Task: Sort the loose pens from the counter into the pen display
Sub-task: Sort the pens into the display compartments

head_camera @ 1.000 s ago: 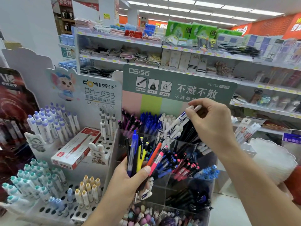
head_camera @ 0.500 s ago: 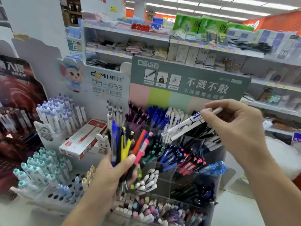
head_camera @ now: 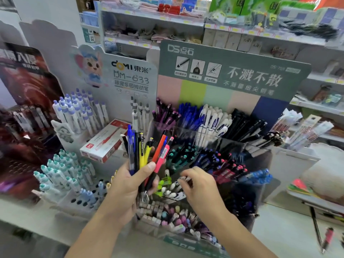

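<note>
The right hand is down in a low bin of white pens, pinching one there, likely dropping it in. The left hand grips a bunch of loose pens beside the pen display. Next, pick one and find its bin. Signs read "DOMI", "DM-633", "DS".

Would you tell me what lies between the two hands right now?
In the head view, the lime-green and white pen tops in a front display compartment lie between the left hand and right hand.
</note>
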